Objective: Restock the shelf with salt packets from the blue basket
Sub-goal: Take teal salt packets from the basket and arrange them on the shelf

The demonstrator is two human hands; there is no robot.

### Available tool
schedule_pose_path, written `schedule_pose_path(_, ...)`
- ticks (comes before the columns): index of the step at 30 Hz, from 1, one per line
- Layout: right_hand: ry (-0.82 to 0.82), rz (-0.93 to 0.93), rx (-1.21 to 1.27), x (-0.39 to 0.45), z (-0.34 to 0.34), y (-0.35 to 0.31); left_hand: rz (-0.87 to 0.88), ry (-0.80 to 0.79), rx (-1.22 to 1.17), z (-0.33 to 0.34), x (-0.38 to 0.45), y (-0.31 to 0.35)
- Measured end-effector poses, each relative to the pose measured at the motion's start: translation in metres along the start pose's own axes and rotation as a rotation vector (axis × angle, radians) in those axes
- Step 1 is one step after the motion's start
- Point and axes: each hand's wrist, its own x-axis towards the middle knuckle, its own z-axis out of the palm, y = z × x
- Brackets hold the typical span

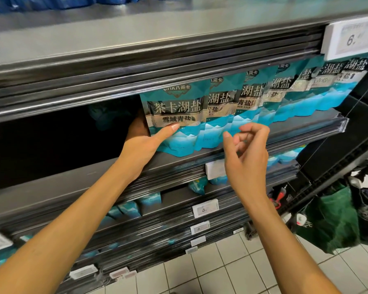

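Teal salt packet (pixel 174 117) is pinched by the left hand (pixel 146 143); the right hand (pixel 245 153) hovers loosely curled, holding nothing.

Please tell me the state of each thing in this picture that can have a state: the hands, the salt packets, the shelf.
Left hand: grips the leftmost salt packet, thumb on its front.
Right hand: fingers loosely curled, holds nothing.
Row of salt packets: upright, overlapping.
Shelf: dark gap left of the packets.
Green bag: on the floor at right.
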Motion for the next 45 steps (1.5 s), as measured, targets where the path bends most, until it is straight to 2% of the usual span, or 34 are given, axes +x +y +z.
schedule_pose_path(5, -0.127, 0.071, 0.184, -0.020, -0.006, -0.007, 0.248, 0.030, -0.047, -0.013, -0.017, -0.001)
schedule_pose_path(8, -0.234, 0.110, 0.237, -0.037, -0.007, -0.008, 0.385, 0.209, -0.142, -0.025, -0.041, -0.011)
schedule_pose_path(10, -0.309, 0.140, 0.255, -0.049, -0.006, -0.008, 0.415, 0.276, -0.284, -0.035, -0.060, -0.024)
schedule_pose_path(13, -0.414, 0.190, 0.261, -0.068, -0.002, -0.006, 0.417, 0.216, -0.363, -0.049, -0.092, -0.048)
schedule_pose_path(19, -0.567, 0.235, 0.306, -0.107, 0.011, -0.006, 0.317, 0.288, -0.301, -0.073, -0.149, -0.096)
schedule_pose_path(24, -0.704, 0.338, 0.318, -0.142, 0.023, -0.001, 0.166, 0.435, -0.235, -0.092, -0.193, -0.143)
schedule_pose_path(30, -0.954, 0.446, 0.318, -0.188, 0.027, 0.012, -0.053, 0.652, -0.302, -0.110, -0.261, -0.200)
schedule_pose_path(36, -1.221, 0.483, 0.242, -0.230, 0.011, 0.036, -0.207, 0.838, -0.246, -0.110, -0.323, -0.224)
schedule_pose_path(42, -1.416, 0.593, 0.222, -0.269, 0.000, 0.057, -0.324, 1.002, -0.218, -0.104, -0.378, -0.239)
schedule_pose_path(45, -1.518, 0.563, 0.183, -0.294, 0.005, 0.062, -0.420, 1.079, -0.246, -0.093, -0.414, -0.250)
